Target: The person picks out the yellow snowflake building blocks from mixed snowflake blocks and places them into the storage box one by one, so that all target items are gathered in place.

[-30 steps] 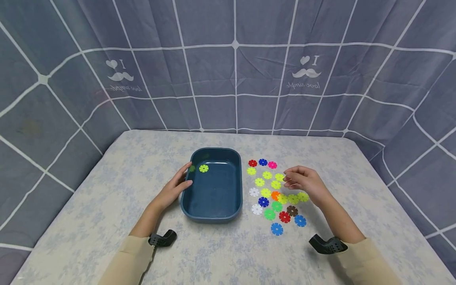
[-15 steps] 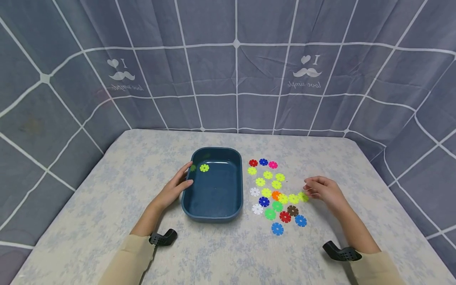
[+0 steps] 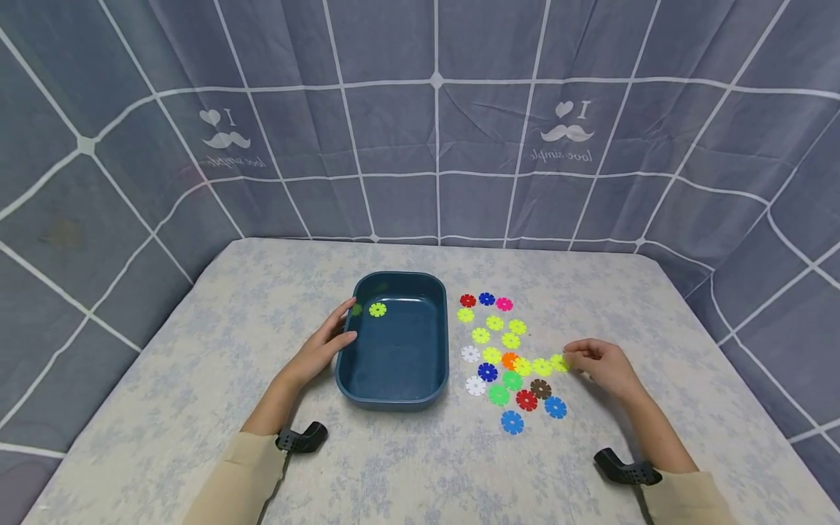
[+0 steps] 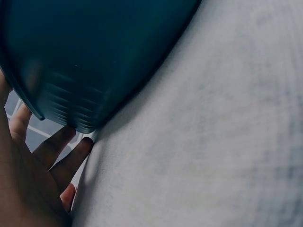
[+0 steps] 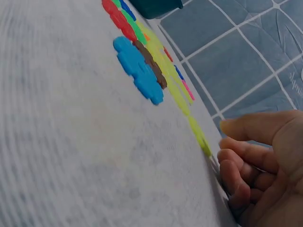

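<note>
A dark teal plastic tub stands on the table, with a yellow-green notched disc inside near its far left. My left hand rests against the tub's left side, thumb and fingertips at the rim. In the left wrist view, its straight, spread fingers touch the outer wall. Right of the tub lie several flower-shaped plastic discs in many colours. My right hand is at the rightmost yellow-green disc, fingertips at its edge. The right wrist view shows thumb and forefinger apart, the disc's edge just beyond them.
Blue discs lie nearest the front, and red, dark blue and pink ones at the back. Two white discs sit close to the tub's right side. A grey-blue gridded curtain hangs around the table.
My right hand has moved right and towards me, from beside the upper yellow-green discs down to the rightmost one. My left hand and the tub have stayed in place.
</note>
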Demonstrator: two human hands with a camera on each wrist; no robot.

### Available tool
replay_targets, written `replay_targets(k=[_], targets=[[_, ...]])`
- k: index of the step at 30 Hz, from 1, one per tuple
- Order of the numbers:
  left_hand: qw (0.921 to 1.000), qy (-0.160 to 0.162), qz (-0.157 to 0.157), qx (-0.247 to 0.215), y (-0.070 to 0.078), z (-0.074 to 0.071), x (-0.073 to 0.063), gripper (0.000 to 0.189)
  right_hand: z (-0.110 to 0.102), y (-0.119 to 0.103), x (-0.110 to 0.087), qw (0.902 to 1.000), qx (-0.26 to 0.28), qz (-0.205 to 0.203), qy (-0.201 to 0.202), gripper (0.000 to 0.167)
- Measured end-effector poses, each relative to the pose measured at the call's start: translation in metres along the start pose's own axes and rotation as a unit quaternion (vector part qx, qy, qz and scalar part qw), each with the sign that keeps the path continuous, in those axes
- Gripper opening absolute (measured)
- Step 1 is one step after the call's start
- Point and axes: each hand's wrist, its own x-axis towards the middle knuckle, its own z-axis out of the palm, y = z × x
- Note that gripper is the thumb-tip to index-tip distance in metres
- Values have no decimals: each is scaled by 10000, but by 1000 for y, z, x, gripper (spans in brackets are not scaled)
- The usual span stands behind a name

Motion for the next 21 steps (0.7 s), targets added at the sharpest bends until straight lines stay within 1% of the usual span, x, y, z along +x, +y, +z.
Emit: replay_targets(k=[4, 8, 11, 16, 21], targets=[[10000, -7, -8, 30, -1, -1, 0, 62, 1, 3, 0, 9996, -240, -160, -21, 37], [9999, 5, -86, 53, -2, -2, 1, 62, 2, 6, 1, 9979, -521, -370, -34, 39], [9999, 27, -145, 28, -3, -2, 0, 62, 3, 7, 2, 9968, -676, -426, -27, 42], [10000, 1, -58, -40, -3, -1, 0, 62, 5, 5, 1, 9953, -840, -490, 24, 40], [10000, -13, -19, -63, -2, -1, 2, 61, 6, 4, -1, 9956, -771, -540, 6, 37]])
